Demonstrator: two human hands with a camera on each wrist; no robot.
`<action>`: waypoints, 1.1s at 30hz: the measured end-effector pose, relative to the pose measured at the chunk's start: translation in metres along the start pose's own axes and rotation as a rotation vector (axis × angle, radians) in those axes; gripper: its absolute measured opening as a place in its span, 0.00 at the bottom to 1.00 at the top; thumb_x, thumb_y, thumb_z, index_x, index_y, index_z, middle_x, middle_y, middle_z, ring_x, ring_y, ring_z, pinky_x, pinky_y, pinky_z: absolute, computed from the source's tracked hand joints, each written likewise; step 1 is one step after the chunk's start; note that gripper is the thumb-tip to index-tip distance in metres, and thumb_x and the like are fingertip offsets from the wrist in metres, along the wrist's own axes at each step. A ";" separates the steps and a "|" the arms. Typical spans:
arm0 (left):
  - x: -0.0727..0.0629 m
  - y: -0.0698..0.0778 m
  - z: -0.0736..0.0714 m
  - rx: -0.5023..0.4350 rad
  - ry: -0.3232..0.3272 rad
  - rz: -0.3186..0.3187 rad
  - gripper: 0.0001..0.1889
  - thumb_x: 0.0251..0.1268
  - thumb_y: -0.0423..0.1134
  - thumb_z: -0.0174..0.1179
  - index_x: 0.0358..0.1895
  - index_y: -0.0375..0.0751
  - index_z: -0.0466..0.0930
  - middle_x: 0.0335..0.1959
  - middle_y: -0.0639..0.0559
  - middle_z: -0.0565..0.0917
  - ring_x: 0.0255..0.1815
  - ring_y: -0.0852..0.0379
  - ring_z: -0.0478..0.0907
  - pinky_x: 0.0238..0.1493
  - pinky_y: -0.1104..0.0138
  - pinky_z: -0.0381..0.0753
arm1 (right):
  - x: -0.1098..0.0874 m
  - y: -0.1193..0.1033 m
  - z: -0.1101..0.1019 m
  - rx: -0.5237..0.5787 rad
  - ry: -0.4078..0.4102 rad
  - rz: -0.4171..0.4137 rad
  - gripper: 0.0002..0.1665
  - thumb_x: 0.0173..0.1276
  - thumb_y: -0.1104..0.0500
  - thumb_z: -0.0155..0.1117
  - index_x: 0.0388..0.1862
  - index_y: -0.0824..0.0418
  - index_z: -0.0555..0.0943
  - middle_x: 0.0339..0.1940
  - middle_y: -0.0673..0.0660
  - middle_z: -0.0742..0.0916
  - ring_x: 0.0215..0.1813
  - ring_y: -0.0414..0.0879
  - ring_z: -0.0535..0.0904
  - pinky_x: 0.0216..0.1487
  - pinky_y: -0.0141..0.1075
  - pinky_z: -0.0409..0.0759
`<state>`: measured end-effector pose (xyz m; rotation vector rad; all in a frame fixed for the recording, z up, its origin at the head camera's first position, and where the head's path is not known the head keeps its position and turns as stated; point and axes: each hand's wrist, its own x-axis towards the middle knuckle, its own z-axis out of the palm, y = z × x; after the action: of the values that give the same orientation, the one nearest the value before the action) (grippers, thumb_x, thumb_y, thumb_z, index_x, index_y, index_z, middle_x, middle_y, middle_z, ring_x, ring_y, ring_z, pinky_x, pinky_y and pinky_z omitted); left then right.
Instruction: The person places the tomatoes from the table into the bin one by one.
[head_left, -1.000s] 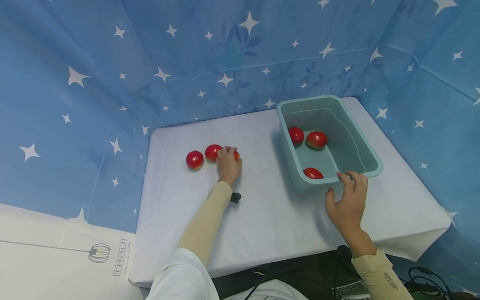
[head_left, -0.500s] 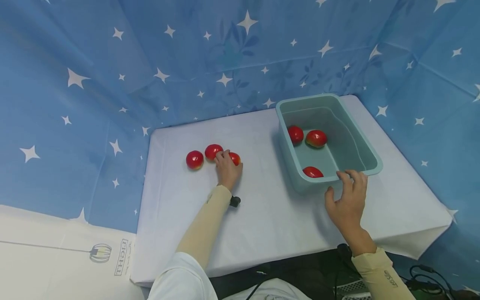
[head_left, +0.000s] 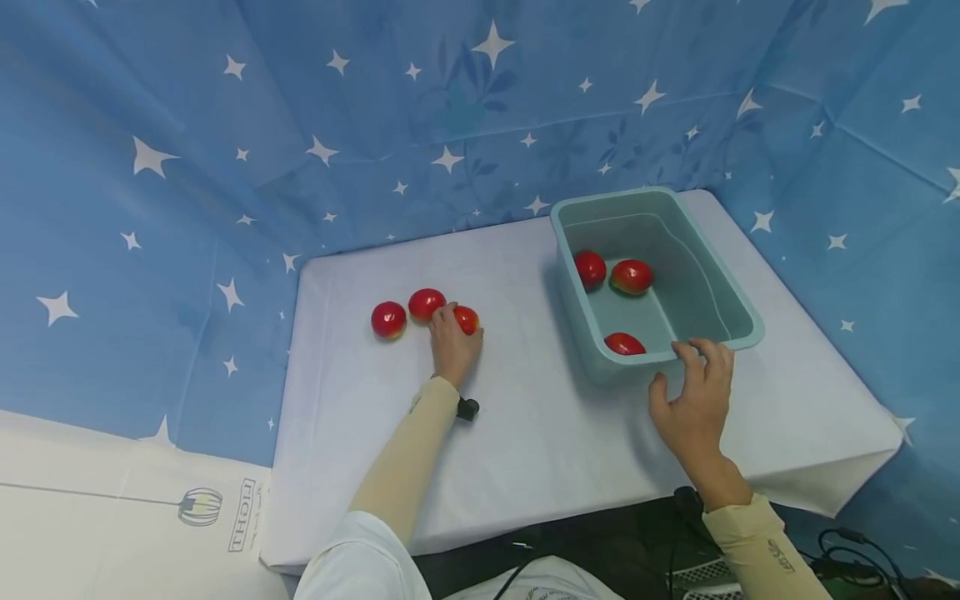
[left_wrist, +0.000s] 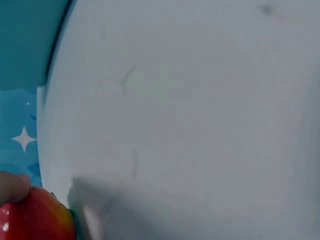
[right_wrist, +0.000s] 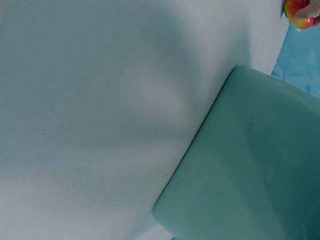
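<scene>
In the head view my left hand [head_left: 456,350] grips a glossy red-and-yellow apple [head_left: 467,320] on the white table, fingers along its left side and thumb at its right. The left wrist view catches part of that apple [left_wrist: 40,217] under a fingertip. Two more apples lie to its left: one red apple [head_left: 427,305] close beside the fingers, another red apple [head_left: 388,320] farther out. My right hand [head_left: 696,408] rests its relaxed fingertips on the near rim of a blue-green plastic bin [head_left: 581,321], thumb apart from the wall. The right wrist view misses that hand's fingers.
Inside the bin lie three red apples: one by the left wall [head_left: 590,270], one mid-floor [head_left: 632,277], one partly hidden behind the near rim [head_left: 625,343]. The white tablecloth [head_left: 525,417] meets a blue star-patterned curtain [head_left: 375,167] at the back. Cables [head_left: 862,558] hang at lower right.
My left hand has shifted slightly down and left around its apple, leaving more of the fruit showing. The right hand stays at the bin's rim.
</scene>
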<state>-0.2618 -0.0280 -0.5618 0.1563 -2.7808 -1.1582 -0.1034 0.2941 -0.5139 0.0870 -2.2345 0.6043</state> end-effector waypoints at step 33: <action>0.000 0.141 -0.044 -0.482 -0.031 0.290 0.36 0.57 0.43 0.71 0.67 0.48 0.61 0.63 0.53 0.69 0.60 0.58 0.68 0.55 0.66 0.78 | 0.000 0.000 -0.001 0.010 0.003 0.002 0.28 0.57 0.61 0.58 0.59 0.66 0.73 0.59 0.67 0.74 0.63 0.63 0.66 0.66 0.51 0.66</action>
<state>-0.2619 0.0404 -0.4311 -0.3018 -2.3494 -1.6982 -0.1028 0.2946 -0.5136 0.0885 -2.2288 0.6163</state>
